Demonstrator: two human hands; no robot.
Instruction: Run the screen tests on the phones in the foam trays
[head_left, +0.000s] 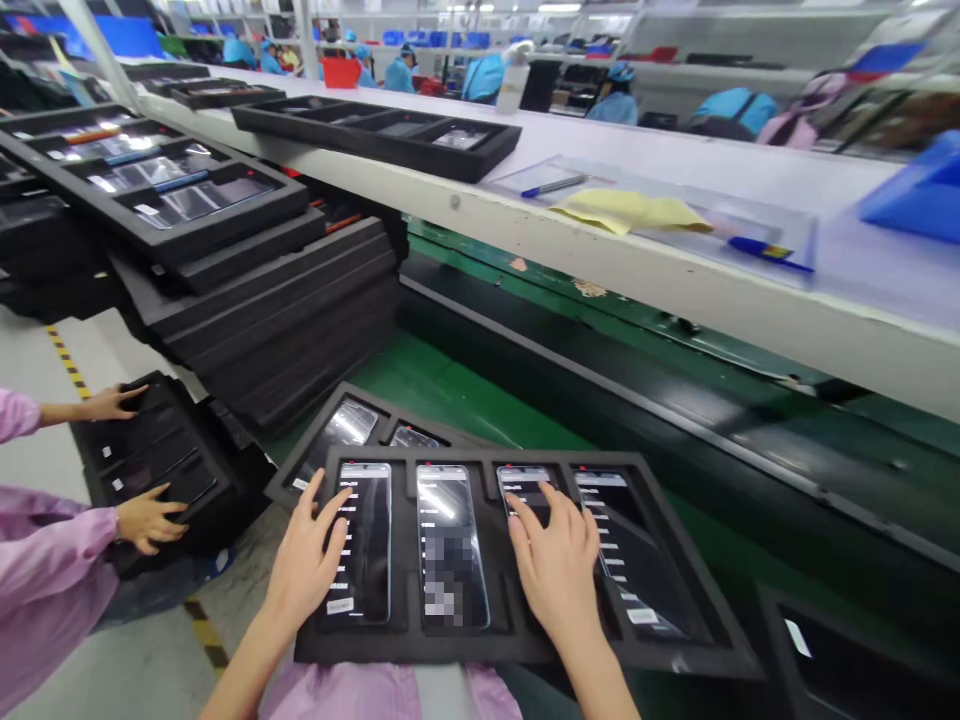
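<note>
Before me lies a black foam tray (405, 590) with several smartphones in separate slots, their screens lit with lists of text. My left hand (306, 555) is open, its fingers spread over the left edge of the leftmost phone (371, 540). Farther right, my right hand (553, 560) is open, with fingertips on or just above the upper screen of the third phone (523, 480), whose lower part it hides. Between my hands sits the second phone (451, 545), uncovered. The rightmost phone (637, 550) is beside my right fingers. A second foam tray (341, 400) with phones shows beneath.
At the left, a co-worker's hands (148, 517) rest on another phone tray (161, 440). Stacked black trays (277, 310) stand behind. A white bench (675, 140) carries a phone tray (375, 140), a yellow cloth (630, 210), a pen (553, 186) and a blue bin (919, 190).
</note>
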